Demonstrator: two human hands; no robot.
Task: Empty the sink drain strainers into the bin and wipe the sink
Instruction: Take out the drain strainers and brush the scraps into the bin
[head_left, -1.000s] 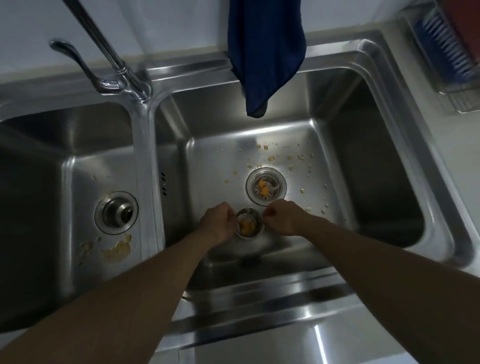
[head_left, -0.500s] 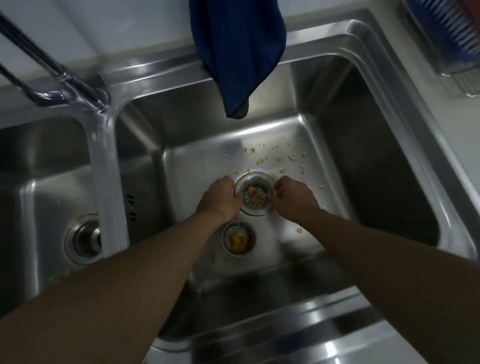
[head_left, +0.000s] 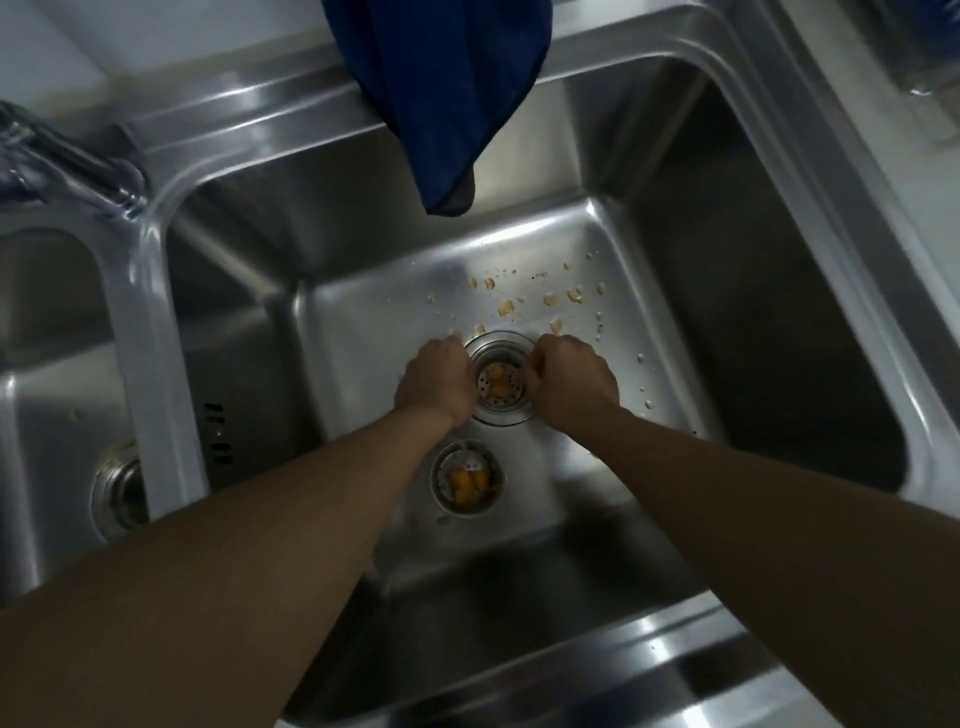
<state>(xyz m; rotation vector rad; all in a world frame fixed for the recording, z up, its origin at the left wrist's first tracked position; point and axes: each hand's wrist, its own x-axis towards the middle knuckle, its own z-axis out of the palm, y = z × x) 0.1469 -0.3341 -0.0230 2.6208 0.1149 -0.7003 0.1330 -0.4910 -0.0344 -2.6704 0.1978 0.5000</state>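
Strainers: 2. Seated strainer (head_left: 489, 399) in drain (head_left: 508, 420), open side up. Loose strainer (head_left: 441, 480) just nearer than drain, upright. Both round, no long axis.
Hands: 2. Left hand (head_left: 434, 382), right hand (head_left: 571, 384) flank drain, fingers curled onto seated strainer's rim, opposite sides.
Blue cloth (head_left: 441, 88): 1, hanging beyond drain.

Arms outstretched, left hand (head_left: 436, 385) and right hand (head_left: 572, 387) curl fingers.

Pale wall (head_left: 104, 41) behind, light countertop (head_left: 878, 171) on the right, wire rack (head_left: 930, 62) at its far corner, blurred tap (head_left: 67, 156) left, dim light
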